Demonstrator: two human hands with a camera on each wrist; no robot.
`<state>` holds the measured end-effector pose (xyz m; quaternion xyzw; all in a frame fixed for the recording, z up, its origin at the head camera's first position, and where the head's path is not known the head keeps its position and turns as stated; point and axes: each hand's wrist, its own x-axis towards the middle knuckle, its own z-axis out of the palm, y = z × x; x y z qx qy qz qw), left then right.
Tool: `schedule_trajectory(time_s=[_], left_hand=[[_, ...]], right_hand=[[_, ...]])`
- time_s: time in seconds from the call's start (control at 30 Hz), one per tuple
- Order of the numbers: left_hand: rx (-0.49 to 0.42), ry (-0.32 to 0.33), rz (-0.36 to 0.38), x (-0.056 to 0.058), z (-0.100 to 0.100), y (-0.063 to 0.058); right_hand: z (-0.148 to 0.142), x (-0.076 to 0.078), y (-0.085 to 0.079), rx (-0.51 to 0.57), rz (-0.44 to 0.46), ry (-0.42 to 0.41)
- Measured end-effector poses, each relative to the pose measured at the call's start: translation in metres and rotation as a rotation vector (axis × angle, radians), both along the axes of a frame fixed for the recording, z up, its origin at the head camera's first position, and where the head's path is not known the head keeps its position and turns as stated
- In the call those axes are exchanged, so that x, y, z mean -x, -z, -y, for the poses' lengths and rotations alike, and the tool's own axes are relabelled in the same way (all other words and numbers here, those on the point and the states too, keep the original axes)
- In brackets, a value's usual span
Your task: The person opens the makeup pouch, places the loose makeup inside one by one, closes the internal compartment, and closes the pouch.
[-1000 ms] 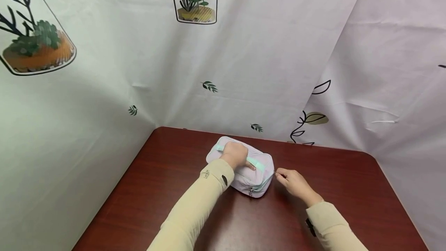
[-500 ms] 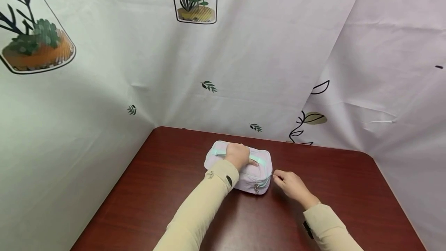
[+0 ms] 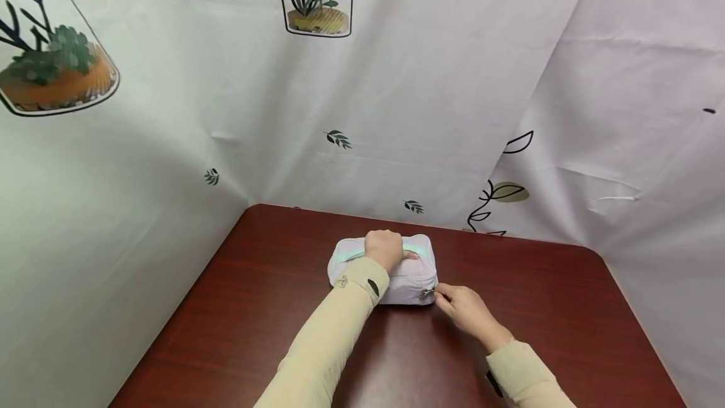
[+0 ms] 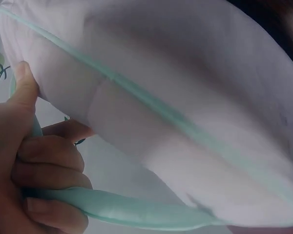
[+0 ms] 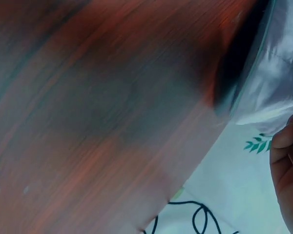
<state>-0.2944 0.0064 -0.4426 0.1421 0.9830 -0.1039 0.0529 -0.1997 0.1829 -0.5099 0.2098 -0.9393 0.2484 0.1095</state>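
Note:
A pale lilac pencil pouch (image 3: pixel 410 288) with mint trim lies on the table near its far edge. My left hand (image 3: pixel 385 249) grips the mint carrying handle (image 4: pixel 136 209) on its top; the left wrist view has the fingers curled round the strap and the thumb along the pouch. At the pouch's front right corner, metal zipper pulls (image 3: pixel 427 293) show. There my right hand (image 3: pixel 464 308) pinches a zipper pull with thumb and forefinger, the grip mostly covered. In the right wrist view only part of the curled right hand (image 5: pixel 288 156) shows, beside the pouch.
The dark red wooden table (image 3: pixel 272 307) has rounded far corners. White curtain (image 3: pixel 283 112) with printed plants and leaves hangs directly behind it and along the left side.
The pouch has turned so its front faces nearer and its right end has swung back. Its zipper pulls have come closer to my right fingertips, while that hand shifts slightly left and nearer.

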Motion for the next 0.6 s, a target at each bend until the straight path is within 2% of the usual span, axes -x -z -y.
schedule_trajectory(time_s=[0.1, 0.23, 0.43, 0.47, 0.6], left_hand=[[-0.027, -0.009, 0.0, 0.0, 0.001, -0.002], [-0.072, -0.026, 0.017, 0.0, 0.001, -0.004], [-0.126, -0.054, 0.051, -0.001, 0.0, -0.006], [-0.136, -0.053, 0.06, -0.001, 0.0, -0.005], [-0.177, -0.03, 0.101, -0.003, -0.003, -0.004]], right_hand=[[0.005, -0.002, -0.001, 0.003, -0.024, 0.006], [0.01, -0.002, -0.001, 0.007, -0.009, 0.058], [0.021, 0.0, 0.0, -0.049, -0.021, 0.107], [0.021, 0.0, 0.002, -0.056, -0.006, 0.124], [0.014, -0.004, 0.011, -0.015, 0.145, 0.201]])
